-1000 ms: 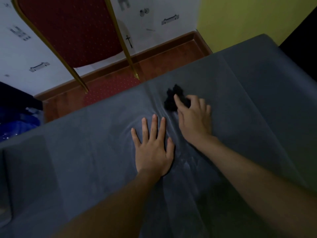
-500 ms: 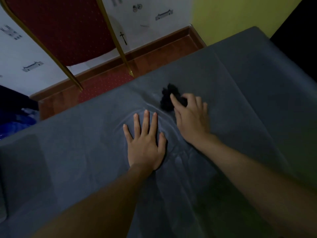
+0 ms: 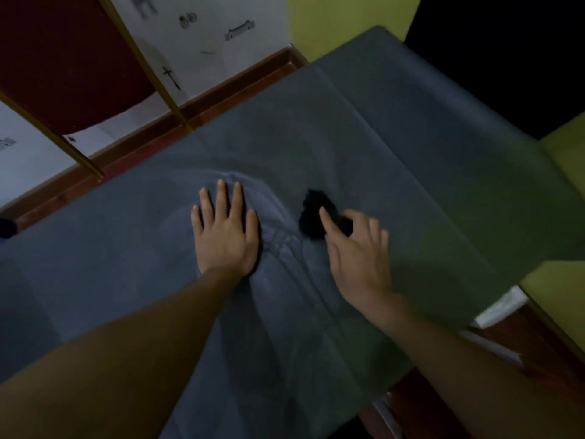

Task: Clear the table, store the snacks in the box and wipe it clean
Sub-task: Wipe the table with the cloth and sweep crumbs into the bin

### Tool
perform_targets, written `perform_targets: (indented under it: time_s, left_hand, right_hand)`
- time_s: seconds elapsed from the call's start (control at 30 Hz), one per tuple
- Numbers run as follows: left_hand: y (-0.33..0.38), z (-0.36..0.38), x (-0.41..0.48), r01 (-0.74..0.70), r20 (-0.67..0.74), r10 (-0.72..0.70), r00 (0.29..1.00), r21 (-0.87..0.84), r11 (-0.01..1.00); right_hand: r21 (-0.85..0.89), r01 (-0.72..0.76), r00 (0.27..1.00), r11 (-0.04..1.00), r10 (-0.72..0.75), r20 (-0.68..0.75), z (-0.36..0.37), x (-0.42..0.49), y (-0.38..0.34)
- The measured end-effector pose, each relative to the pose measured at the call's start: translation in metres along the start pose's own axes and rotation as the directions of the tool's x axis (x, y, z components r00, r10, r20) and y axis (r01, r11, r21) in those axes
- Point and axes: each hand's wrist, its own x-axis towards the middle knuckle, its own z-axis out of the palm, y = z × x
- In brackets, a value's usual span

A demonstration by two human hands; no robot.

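Evidently soft and light, the rag [image 3: 311, 213] lies on the table [image 3: 411, 137] under our right hand [image 3: 361, 258], fingers curled and seemingly pinching it, left hand [image 3: 226, 236] flat with fingers spread; we would grip its bunched middle.

Ahead of me stood a red-padded chair [image 3: 66, 55] with a gold frame [image 3: 151, 72], a yellow-green wall [image 3: 335, 22] to its right.
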Motion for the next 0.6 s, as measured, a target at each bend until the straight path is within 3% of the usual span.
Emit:
perform_targets:
  time_s: [0.13, 0.23, 0.33, 0.47, 0.6]
  left_hand:
    - [0.004, -0.004, -0.004, -0.094, -0.070, 0.096, 0.993, 0.036, 0.995]
    - [0.008, -0.009, -0.003, -0.174, -0.078, 0.182, 0.980, 0.102, 0.979]
    - [0.017, -0.014, -0.002, -0.272, 0.009, 0.274, 0.962, 0.141, 0.952]
    - [0.042, -0.012, -0.005, -0.155, 0.065, 0.155, 0.986, 0.009, 0.988]
    - [0.076, -0.003, 0.004, -0.202, 0.114, 0.204, 0.972, -0.023, 0.979]
  right_hand:
    - [-0.010, 0.028, 1.000, 1.000, -0.028, 0.013, -0.012, -0.022, 0.033]
    - [-0.040, -0.152, 0.988, 0.988, 0.151, -0.028, -0.020, -0.003, 0.050]
    - [-0.025, -0.261, 0.965, 0.965, 0.260, -0.030, -0.024, -0.009, 0.055]
    - [-0.022, -0.199, 0.980, 0.980, 0.198, -0.033, -0.027, -0.068, 0.046]
    - [0.008, -0.073, 0.997, 0.997, 0.073, 0.024, -0.034, -0.107, 0.059]
